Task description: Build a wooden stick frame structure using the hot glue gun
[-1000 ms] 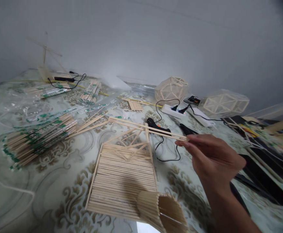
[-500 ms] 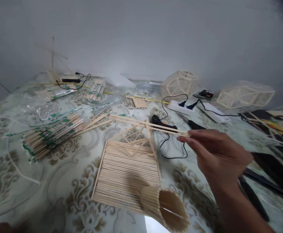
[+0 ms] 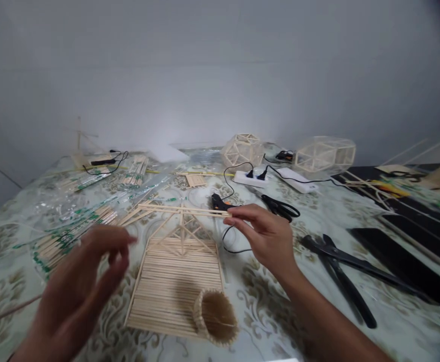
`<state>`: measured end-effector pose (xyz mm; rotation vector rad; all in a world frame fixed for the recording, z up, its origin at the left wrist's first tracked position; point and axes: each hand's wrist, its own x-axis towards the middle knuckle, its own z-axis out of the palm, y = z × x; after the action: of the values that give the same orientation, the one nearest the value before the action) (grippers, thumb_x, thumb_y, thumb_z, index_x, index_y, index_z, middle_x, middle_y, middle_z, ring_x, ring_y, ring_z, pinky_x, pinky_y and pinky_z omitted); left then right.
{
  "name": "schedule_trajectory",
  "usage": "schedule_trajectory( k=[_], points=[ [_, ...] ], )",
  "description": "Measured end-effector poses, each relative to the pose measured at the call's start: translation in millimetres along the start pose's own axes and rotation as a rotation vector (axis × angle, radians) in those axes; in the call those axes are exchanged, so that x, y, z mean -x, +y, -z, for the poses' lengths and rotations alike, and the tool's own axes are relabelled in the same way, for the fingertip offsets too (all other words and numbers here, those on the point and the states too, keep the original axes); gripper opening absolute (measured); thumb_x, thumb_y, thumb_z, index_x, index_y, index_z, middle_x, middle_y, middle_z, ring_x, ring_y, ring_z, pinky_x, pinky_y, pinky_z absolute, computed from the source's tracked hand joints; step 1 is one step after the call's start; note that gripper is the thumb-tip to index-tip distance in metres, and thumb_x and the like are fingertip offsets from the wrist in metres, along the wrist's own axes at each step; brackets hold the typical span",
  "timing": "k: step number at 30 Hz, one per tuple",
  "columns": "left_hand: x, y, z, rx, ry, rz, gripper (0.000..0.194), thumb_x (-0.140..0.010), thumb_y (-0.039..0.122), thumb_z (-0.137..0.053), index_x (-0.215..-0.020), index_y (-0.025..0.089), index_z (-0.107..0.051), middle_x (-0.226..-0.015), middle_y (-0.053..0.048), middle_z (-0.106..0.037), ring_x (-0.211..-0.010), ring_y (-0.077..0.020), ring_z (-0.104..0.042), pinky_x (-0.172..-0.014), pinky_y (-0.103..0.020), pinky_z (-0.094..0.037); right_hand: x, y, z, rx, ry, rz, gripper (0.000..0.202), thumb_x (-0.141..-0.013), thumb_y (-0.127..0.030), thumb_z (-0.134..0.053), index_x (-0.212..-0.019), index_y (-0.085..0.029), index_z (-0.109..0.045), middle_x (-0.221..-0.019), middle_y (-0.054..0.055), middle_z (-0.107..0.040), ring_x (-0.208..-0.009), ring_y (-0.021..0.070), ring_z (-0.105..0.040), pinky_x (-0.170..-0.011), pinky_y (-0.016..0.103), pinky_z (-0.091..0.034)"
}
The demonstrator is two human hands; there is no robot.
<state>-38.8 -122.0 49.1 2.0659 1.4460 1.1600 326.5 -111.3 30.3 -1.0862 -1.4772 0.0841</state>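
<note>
My right hand (image 3: pixel 267 236) pinches the right ends of long thin wooden sticks (image 3: pixel 189 209), which stretch leftward above a stick panel (image 3: pixel 174 291). My left hand (image 3: pixel 80 286), somewhat blurred, hangs to the left of the panel with thumb and fingers apart and nothing between them. On the panel's far edge rests a lattice of crossed sticks (image 3: pixel 182 232). A round stick cup (image 3: pixel 216 318) lies at the panel's near right corner, its opening toward me. Bundled sticks in green-marked wrapping (image 3: pixel 72 234) are partly behind my left hand.
A black glue gun (image 3: pixel 220 202), black scissors (image 3: pixel 280 207) and a white power strip (image 3: pixel 250 179) lie beyond my right hand. Large black-handled cutters (image 3: pixel 350 281) are at right. Two stick frames (image 3: pixel 244 151) stand near the wall, with cords running between things.
My left hand has come into view at the left. The view has shifted, and my right hand with the sticks appears further left. The stick cup now faces me more.
</note>
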Motion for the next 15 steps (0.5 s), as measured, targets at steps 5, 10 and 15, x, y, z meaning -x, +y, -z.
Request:
schedule_trajectory(
  k=[5,10,15],
  points=[
    [-73,21,-18.8,0.087,0.039,0.092,0.049,-0.099,0.055,-0.064,-0.135,0.023,-0.063,-0.129,-0.008,-0.068,-0.110,-0.0239,-0.067,-0.094,-0.035,-0.056,1,3,-1,-0.021,0.004,-0.057,0.007,-0.088,-0.022,-0.082,-0.093,-0.027,-0.085,-0.090,0.002,-0.086,-0.079,0.0216,-0.081,-0.074,0.034,-0.065],
    [-89,12,-35.7,0.196,-0.141,0.079,0.052,-0.095,0.056,-0.063,-0.133,0.019,-0.065,-0.105,-0.007,-0.076,-0.092,-0.0219,-0.073,-0.088,-0.035,-0.057,3,5,-2,-0.063,-0.004,-0.090,0.008,-0.089,-0.022,-0.081,-0.094,-0.027,-0.085,-0.090,0.002,-0.085,-0.080,0.0210,-0.081,-0.074,0.033,-0.065],
    [-98,14,-39.3,0.231,-0.240,0.034,0.026,-0.096,0.044,-0.063,-0.095,0.019,-0.072,-0.071,0.000,-0.070,-0.069,-0.0169,-0.066,-0.070,-0.029,-0.053,4,2,-4,-0.087,-0.009,-0.134,0.006,-0.089,-0.024,-0.083,-0.093,-0.027,-0.085,-0.088,0.002,-0.084,-0.076,0.0191,-0.080,-0.071,0.031,-0.064]
  ],
)
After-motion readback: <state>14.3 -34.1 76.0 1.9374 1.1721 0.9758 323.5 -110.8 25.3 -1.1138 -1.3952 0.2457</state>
